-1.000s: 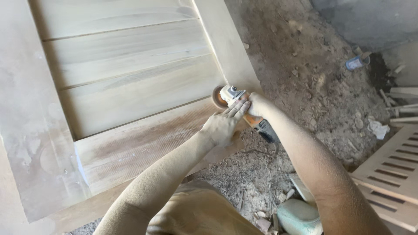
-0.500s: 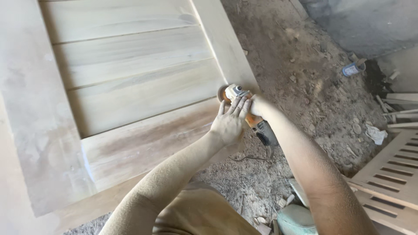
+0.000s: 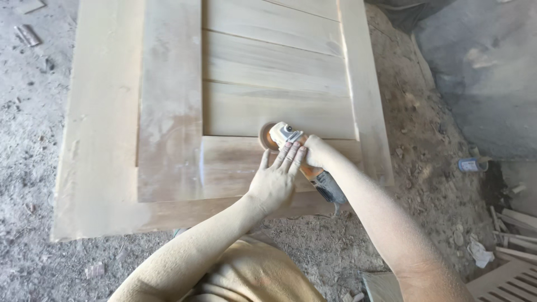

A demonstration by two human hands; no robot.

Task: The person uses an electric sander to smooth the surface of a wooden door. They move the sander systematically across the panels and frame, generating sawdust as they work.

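Right hand (image 3: 314,152) gripping orange grinder (image 3: 296,154), wooden door (image 3: 235,106)

Pale tan wooden door (image 3: 268,72), orange and grey grinder (image 3: 305,162), grey dusty floor (image 3: 28,123)

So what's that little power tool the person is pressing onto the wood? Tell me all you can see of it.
It looks like an angle grinder fitted with a round sanding disc. Its head is pale metal, its body orange, its rear end dark grey. It lies slanted, disc lying on the bottom rail of a pale wooden door. The right hand wraps the body; the left hand rests its fingers on top. Everything is dusted with fine sawdust.
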